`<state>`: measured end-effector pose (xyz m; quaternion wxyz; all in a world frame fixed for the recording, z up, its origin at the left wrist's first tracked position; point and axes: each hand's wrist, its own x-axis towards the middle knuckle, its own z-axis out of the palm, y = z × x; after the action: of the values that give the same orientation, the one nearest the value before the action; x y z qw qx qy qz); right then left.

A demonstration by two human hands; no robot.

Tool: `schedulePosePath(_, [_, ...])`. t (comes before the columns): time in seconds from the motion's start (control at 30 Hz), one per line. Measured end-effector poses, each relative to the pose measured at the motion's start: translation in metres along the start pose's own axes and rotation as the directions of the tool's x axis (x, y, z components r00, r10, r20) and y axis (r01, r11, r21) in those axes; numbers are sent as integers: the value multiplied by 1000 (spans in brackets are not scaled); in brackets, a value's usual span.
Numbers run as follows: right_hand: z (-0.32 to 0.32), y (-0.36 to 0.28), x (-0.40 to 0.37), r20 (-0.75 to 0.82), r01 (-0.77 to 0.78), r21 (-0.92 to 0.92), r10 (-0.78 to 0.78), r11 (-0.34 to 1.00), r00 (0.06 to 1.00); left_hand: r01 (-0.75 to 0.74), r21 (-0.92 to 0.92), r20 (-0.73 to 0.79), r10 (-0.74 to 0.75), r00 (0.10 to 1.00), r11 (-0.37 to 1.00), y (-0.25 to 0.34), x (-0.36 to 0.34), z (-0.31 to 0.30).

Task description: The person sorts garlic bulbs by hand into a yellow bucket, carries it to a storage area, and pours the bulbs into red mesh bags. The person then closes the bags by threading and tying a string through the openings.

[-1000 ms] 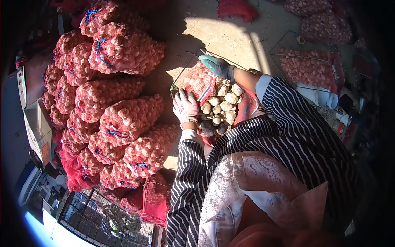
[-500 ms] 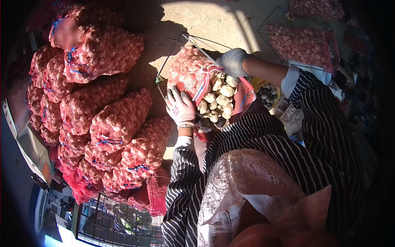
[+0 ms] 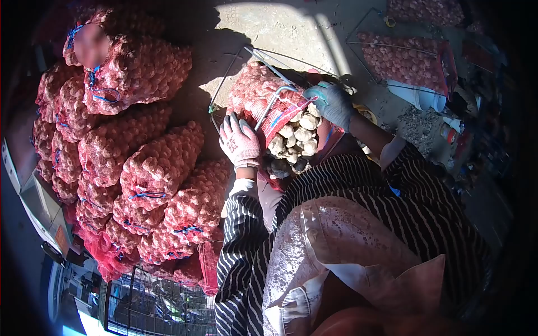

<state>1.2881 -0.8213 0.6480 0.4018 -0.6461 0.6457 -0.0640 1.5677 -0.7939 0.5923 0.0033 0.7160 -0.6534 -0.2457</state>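
Note:
A red mesh bag full of garlic bulbs stands in front of me in a metal frame. Pale garlic bulbs show at its open mouth. My left hand, in a pink and white glove, rests by the bag's left side with its fingers stretched out. Closed on the bag's rim at the right is my right hand, in a grey glove; red edging runs taut from its fingers across the mouth. A curved metal bar lies over the mesh between the two hands.
Filled mesh bags tied with blue string are piled at the left. Another filled bag lies at the far right, beside white containers. A wire cage stands at the lower left.
My right hand has moved right and down from the metal frame, and the bag's rim is now drawn across part of the garlic. My left hand has shifted slightly left.

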Motion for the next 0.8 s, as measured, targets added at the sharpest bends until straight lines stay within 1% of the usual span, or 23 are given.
schedulePosePath(0.03, [10,7,-4,-15,-2,12,3,1000,1000,-7,-3,-11,7,1000,1000,-5,4,-3])
schedulePosePath(0.1, [21,14,-6,-57,38,381,-17,924,998,-12,20,-54,13,998,1000,-13,14,-10])
schedulePosePath(0.13, [23,19,-14,-40,-12,373,29,928,999,-15,41,-74,18,997,999,-16,19,-12])
schedulePosePath(0.17, [15,18,-22,-52,-13,366,35,930,998,-18,56,-89,23,996,998,-18,23,-13])
schedulePosePath(0.2, [3,16,-35,27,-152,99,150,983,988,13,-3,-50,-13,999,1000,-20,27,-16])
schedulePosePath(0.23, [-3,15,-50,76,-271,-179,288,946,955,-10,-11,-84,9,996,1000,-23,30,-18])
schedulePosePath(0.27, [19,61,-66,9,-215,-255,224,943,974,-35,-36,-110,31,993,999,-28,31,-21])
schedulePosePath(0.3, [23,78,-69,-8,-233,-256,239,938,971,-63,-61,-143,54,988,996,-29,35,-24])
schedulePosePath(0.33, [26,91,-68,152,-335,-131,353,933,923,-74,-102,-128,60,990,992,-30,36,-27])
schedulePosePath(0.37, [26,99,-71,324,-448,-19,429,894,843,-110,-139,-155,88,984,984,-34,34,-25])
schedulePosePath(0.4, [22,91,-69,278,-323,-258,390,910,877,-77,-191,-46,69,997,979,-33,31,-27])
schedulePosePath(0.43, [17,82,-68,279,-327,-255,393,910,876,-36,-236,62,52,997,971,-33,29,-30])
schedulePosePath(0.47, [8,72,-64,334,-259,-338,373,905,866,-81,-322,77,111,991,943,-47,31,-11])
schedulePosePath(0.5, [-3,67,-61,381,-187,-415,356,891,854,-29,-352,174,96,980,935,-45,27,-12])
schedulePosePath(0.53, [-13,66,-60,481,-368,-262,452,892,751,20,-338,245,68,967,941,-44,24,-13])
schedulePosePath(0.57, [-13,80,-62,466,-370,-261,452,892,761,71,-323,314,36,949,944,-44,22,-5])
schedulePosePath(0.6, [-4,108,-68,503,-371,-57,348,927,791,-21,-376,272,132,953,926,-64,23,25])
schedulePosePath(0.63, [6,128,-74,523,-360,146,237,921,819,-62,-412,279,191,941,909,-62,17,22])
schedulePosePath(0.67, [15,136,-83,432,-316,362,143,877,891,-230,-291,224,299,927,929,-69,14,28])
schedulePosePath(0.7, [13,131,-87,438,-312,349,140,884,888,-379,-151,184,403,897,913,-65,10,24])
schedulePosePath(0.73, [13,126,-86,386,-325,337,185,884,904,-172,-361,169,246,955,917,-60,11,22])
schedulePosePath(0.77, [12,120,-82,336,-331,324,219,886,916,77,-443,260,45,965,893,-33,4,-16])
schedulePosePath(0.8, [16,124,-84,277,-131,132,90,983,957,45,-449,203,53,978,892,-39,7,-14])
